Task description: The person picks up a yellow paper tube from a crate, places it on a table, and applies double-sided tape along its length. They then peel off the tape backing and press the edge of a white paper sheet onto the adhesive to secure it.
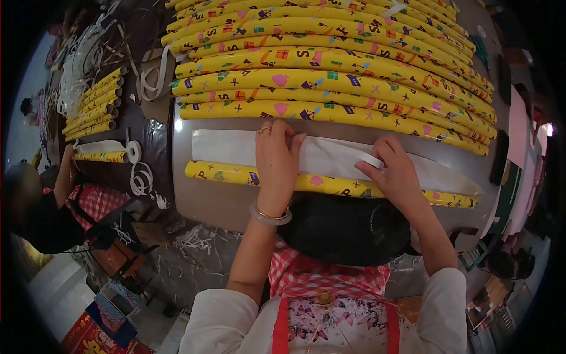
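Note:
A yellow patterned roll of wrapping paper [227, 173] lies crosswise in front of me, with its loose white flap [224, 146] spread flat beyond it. My left hand [277, 156] is over the flap near its far edge, fingers bent and pinched together; what lies between the fingertips is hidden. In my right hand [392, 165] is a roll of white tape [369, 159], gripped between thumb and fingers just above the paper roll. A pale strip [336, 150] runs across the flap between the two hands.
Many finished yellow paper rolls [330, 74] lie side by side at the far part of the table [206, 203]. At left, another person [56, 203] sits by smaller rolls [94, 103] and tape rolls [140, 177]. White scraps [197, 239] litter the floor.

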